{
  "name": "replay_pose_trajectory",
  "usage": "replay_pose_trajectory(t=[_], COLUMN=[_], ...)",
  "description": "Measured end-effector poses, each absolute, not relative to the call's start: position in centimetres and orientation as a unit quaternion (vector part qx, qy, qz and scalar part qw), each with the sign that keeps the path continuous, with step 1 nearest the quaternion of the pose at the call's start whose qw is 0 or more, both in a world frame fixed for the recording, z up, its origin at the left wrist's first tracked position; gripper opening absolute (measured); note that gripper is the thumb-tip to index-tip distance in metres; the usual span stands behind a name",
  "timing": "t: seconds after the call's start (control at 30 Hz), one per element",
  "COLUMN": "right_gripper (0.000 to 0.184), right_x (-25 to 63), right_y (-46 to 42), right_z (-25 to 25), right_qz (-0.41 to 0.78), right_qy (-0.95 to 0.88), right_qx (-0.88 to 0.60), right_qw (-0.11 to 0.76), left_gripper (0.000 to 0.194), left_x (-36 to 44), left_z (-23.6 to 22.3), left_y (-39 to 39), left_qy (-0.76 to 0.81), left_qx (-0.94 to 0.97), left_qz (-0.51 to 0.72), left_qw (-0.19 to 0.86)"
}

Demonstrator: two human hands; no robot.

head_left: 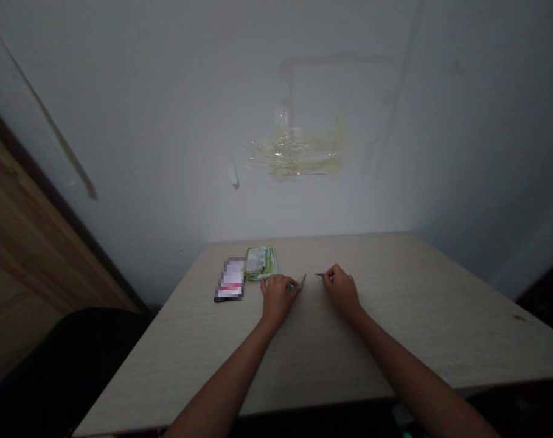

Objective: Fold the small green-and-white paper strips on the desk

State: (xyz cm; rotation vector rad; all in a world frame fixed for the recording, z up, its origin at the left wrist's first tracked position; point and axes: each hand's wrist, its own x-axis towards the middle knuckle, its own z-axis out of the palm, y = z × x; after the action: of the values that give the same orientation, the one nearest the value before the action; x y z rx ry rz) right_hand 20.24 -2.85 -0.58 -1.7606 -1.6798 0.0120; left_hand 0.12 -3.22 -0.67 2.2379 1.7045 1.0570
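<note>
On the pale wood-grain counter (pixel 395 316), the hands rest well forward and slightly apart. The left hand (pixel 278 298) pinches a silvery scrap (pixel 302 280), and the right hand (pixel 341 289) pinches another scrap (pixel 320 276). Just beyond the left hand lies a green-and-yellow packet (pixel 261 263), beside a blurred flat object (pixel 229 280).

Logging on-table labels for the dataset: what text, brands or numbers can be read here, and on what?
No text is readable.
Green-and-yellow packet: printed panels, too small and blurred to read.
Dark flat item: pixelated, unreadable.
Scrap in left hand and scrap in right hand: too small to read.
</note>
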Motion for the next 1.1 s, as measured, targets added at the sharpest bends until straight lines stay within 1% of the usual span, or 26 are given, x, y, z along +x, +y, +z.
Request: replay_pose_trajectory(t=[0.2, 0.43, 0.53, 0.67, 0.77, 0.9, 0.97, 1.1], right_gripper=[0.018, 0.019, 0.017, 0.014, 0.024, 0.038, 0.041, 0.040], right_x=[20.1, 20.3, 20.4, 20.7, 20.8, 20.8, 20.7, 20.4], right_y=[-3.0, -3.0, -3.1, -3.0, -2.7, -1.9, -1.6, -1.4], right_z=[-0.6, -0.3, -0.1, -0.1, -0.4, -1.1, -1.4, -1.8], right_qz=[0.054, 0.092, 0.108, 0.155, 0.198, 0.230, 0.236, 0.251], right_qy=[-0.633, -0.641, -0.641, -0.636, -0.629, -0.628, -0.635, -0.658], right_qx=[-0.675, -0.663, -0.665, -0.645, -0.620, -0.572, -0.550, -0.518], right_qw=[0.374, 0.374, 0.368, 0.395, 0.426, 0.476, 0.489, 0.486], left_gripper=[0.020, 0.012, 0.014, 0.015, 0.014, 0.022, 0.023, 0.022], left_x=[0.1, -0.1, -0.2, -0.1, 0.1, 0.3, 0.4, 0.4], left_z=[-0.7, -0.6, -0.6, -0.3, -0.2, 0.0, 0.0, 0.1], left_y=[-3.4, -3.0, -3.0, -3.1, -3.2, -3.1, -3.0, -2.8], left_qy=[0.543, 0.540, 0.549, 0.558, 0.557, 0.558, 0.557, 0.556], left_qx=[0.767, 0.786, 0.777, 0.754, 0.737, 0.718, 0.715, 0.704], left_qz=[0.338, 0.299, 0.307, 0.343, 0.373, 0.395, 0.397, 0.409], left_qw=[0.049, 0.017, 0.014, 0.049, 0.088, 0.132, 0.144, 0.167])
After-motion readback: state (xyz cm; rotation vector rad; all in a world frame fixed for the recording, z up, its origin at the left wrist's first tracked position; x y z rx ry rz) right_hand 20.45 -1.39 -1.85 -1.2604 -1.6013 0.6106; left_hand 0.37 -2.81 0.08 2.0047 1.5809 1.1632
